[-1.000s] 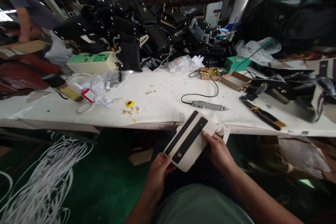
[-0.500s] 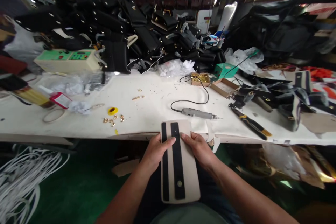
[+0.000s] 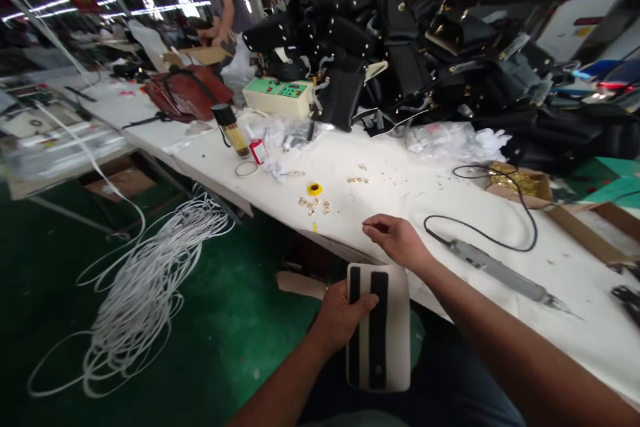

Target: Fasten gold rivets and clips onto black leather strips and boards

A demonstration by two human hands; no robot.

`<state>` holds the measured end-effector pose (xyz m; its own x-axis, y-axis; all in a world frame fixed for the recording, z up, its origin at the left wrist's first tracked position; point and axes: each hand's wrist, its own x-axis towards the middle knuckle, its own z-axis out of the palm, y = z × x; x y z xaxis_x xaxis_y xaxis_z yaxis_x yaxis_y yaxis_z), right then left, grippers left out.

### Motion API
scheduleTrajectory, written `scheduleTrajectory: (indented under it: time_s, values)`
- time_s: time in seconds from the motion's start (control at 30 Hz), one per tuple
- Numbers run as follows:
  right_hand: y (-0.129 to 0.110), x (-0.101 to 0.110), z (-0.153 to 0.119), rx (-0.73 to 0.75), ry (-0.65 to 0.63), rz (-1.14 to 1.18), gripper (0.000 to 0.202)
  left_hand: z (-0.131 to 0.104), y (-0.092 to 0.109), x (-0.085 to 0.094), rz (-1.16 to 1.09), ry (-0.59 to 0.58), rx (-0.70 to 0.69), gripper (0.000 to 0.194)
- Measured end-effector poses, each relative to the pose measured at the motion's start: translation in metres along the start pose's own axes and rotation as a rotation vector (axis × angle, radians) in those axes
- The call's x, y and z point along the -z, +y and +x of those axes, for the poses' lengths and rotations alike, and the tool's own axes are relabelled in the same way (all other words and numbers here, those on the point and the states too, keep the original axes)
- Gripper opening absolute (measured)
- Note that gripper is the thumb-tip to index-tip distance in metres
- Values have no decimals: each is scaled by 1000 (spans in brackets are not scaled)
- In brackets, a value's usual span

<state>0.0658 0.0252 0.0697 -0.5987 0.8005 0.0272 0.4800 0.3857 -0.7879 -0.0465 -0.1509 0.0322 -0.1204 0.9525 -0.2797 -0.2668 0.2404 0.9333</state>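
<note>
My left hand (image 3: 345, 317) grips the left edge of a beige panel (image 3: 399, 327) with two black strips, its thumb lying on the wider strip. A small round stud shows near that strip's lower end. My right hand (image 3: 395, 237) is off the panel, above the table's front edge, fingers drawn together; whether anything is between them is too small to tell. Small gold metal pieces (image 3: 326, 207) lie on the white table beyond it, beside a yellow tape roll (image 3: 315, 189). A grey electric screwdriver (image 3: 495, 270) rests right of my right forearm.
Black bags (image 3: 400, 73) are heaped at the back. A cardboard box (image 3: 520, 183) of gold pieces sits at the right. A green-and-cream device (image 3: 277, 99), glue bottle (image 3: 230, 130) and red bag (image 3: 190, 92) stand left. White cord (image 3: 140, 300) covers the floor. A person (image 3: 225, 3) works behind.
The view has swung left. My right hand has let go of the panel and moved out over the table's edge. My left hand still holds the panel.
</note>
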Motion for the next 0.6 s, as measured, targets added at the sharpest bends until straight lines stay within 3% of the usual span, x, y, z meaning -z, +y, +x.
scheduleTrajectory:
  time_s: [0.13, 0.3, 0.43, 0.6]
  values:
    - [-11, -40, 58, 152, -103, -319, 25, -14, -3, 23, 81, 132, 4, 25]
    - [-20, -61, 101, 233, -208, -557, 29, -23, -2, 40, 47, 175, 32, 25]
    - [-26, -67, 117, 265, -284, -694, 30, -22, 2, 48, 58, 176, 52, 23]
    - [-29, -67, 116, 271, -310, -778, 31, -20, 6, 52, 59, 153, 53, 20]
